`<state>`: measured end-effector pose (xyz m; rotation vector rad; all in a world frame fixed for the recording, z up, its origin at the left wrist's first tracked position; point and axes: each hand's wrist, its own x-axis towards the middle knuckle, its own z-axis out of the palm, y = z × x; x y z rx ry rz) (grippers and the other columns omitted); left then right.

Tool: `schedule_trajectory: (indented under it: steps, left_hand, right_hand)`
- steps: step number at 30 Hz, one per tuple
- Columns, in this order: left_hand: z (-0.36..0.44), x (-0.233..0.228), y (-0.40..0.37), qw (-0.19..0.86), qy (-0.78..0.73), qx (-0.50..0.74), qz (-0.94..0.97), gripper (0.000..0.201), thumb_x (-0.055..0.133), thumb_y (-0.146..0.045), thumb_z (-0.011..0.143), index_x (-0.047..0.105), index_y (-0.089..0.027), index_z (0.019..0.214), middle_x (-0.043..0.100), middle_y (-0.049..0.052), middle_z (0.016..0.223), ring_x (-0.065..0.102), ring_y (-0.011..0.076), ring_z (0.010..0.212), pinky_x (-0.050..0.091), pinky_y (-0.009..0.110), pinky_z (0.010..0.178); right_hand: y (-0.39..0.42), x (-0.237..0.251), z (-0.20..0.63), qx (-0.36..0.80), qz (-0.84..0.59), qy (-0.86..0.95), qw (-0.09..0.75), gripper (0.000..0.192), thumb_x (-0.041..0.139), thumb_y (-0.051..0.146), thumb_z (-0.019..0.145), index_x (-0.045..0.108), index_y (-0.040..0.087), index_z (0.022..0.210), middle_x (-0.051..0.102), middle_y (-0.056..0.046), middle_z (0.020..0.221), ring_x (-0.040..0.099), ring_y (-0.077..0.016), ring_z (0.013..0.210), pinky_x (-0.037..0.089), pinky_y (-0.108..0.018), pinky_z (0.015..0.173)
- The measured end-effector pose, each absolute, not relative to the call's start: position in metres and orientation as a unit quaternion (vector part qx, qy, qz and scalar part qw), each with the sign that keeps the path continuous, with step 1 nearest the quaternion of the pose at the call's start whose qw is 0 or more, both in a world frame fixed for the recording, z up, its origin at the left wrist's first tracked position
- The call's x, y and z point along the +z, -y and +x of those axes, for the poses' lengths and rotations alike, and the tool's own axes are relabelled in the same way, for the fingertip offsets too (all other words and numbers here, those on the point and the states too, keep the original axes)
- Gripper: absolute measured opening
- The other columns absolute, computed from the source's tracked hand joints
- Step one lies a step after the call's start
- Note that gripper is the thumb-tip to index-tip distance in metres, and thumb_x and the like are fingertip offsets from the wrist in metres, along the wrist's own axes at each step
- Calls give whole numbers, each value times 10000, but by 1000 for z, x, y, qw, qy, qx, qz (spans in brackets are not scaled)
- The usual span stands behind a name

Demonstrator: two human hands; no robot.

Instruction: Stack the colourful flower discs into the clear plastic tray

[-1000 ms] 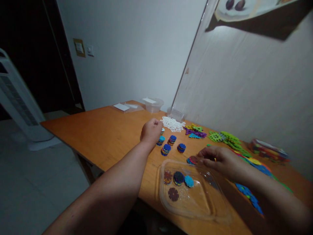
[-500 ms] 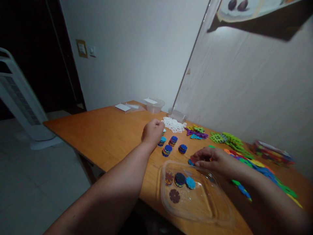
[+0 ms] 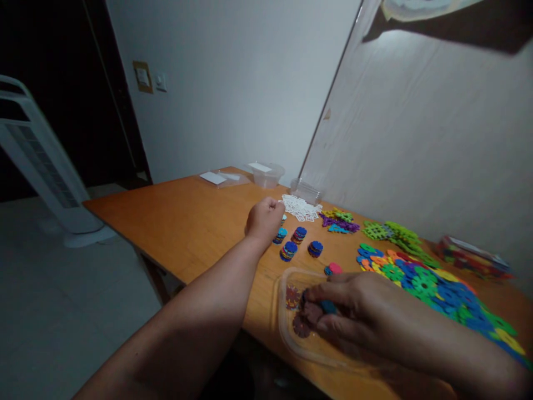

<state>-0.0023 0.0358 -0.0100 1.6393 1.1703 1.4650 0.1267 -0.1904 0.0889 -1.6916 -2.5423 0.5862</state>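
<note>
My left hand (image 3: 265, 220) is closed in a fist on the far side of the table, beside short stacks of notched plastic discs. What its fingers hold, if anything, is hidden. Nearest to it are a light-blue-topped stack (image 3: 281, 235) and white lattice pieces (image 3: 300, 207). My right hand (image 3: 353, 305) reaches into a clear plastic tray (image 3: 284, 339), thumb and fingers closed around notched discs, a brown one (image 3: 313, 313) showing between them. Another brown disc (image 3: 301, 326) and a reddish-brown disc (image 3: 292, 297) lie in the tray. Past its rim sits a pink disc (image 3: 335, 268) on a small pile.
Blue-topped disc stacks (image 3: 288, 251) stand mid-table. A heap of large colourful notched discs (image 3: 425, 282) spreads at the right, with green gear-like pieces (image 3: 395, 236) behind. At the back are a clear tub (image 3: 266, 176) and a flat plastic bag (image 3: 222, 179). A white fan (image 3: 41, 161) stands left.
My right hand has moved from the small pile beyond the tray into the tray, onto the discs. A pink disc now shows on that pile. My left hand stays in place.
</note>
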Motion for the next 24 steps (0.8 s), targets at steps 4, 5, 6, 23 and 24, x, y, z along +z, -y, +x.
schedule_trajectory:
  steps: [4, 5, 6, 23, 24]
  left_hand:
    - [-1, -10, -36, 323, -446, 559, 620, 273, 568, -435, 836, 627, -203, 704, 596, -18, 636, 531, 143, 622, 379, 244, 586]
    - [0, -11, -36, 323, -446, 561, 619, 273, 568, -434, 836, 626, -203, 704, 595, -18, 635, 531, 142, 621, 379, 244, 587]
    - [0, -11, -36, 323, -446, 562, 617, 274, 569, -435, 836, 626, -202, 703, 594, -18, 633, 530, 142, 619, 378, 244, 588]
    - [0, -12, -37, 318, -447, 569, 613, 289, 573, -458, 831, 624, -207, 698, 584, -15, 633, 520, 143, 618, 377, 243, 591]
    - [0, -11, -37, 318, -447, 571, 611, 286, 576, -455, 827, 624, -206, 694, 581, -16, 628, 517, 142, 614, 374, 242, 588]
  right_hand:
    - [185, 76, 122, 170, -508, 845, 5, 252, 577, 200, 908, 740, 304, 1068, 776, 0, 969, 694, -173, 801, 483, -235, 693]
    - [184, 74, 123, 171, -502, 848, 2, 279, 583, 176, 888, 734, 309, 1081, 777, 6, 983, 699, -171, 807, 485, -232, 697]
    - [183, 71, 123, 171, -498, 850, 2, 309, 590, 159, 870, 727, 315, 1099, 778, 12, 997, 702, -169, 808, 486, -231, 699]
    - [156, 79, 206, 102, -656, 734, 141, 263, 565, 401, 931, 717, 203, 1016, 737, -58, 902, 651, -203, 793, 502, -306, 696]
    - [151, 75, 211, 112, -661, 731, 129, 272, 576, 410, 920, 724, 198, 1005, 733, -57, 884, 641, -202, 769, 491, -307, 678]
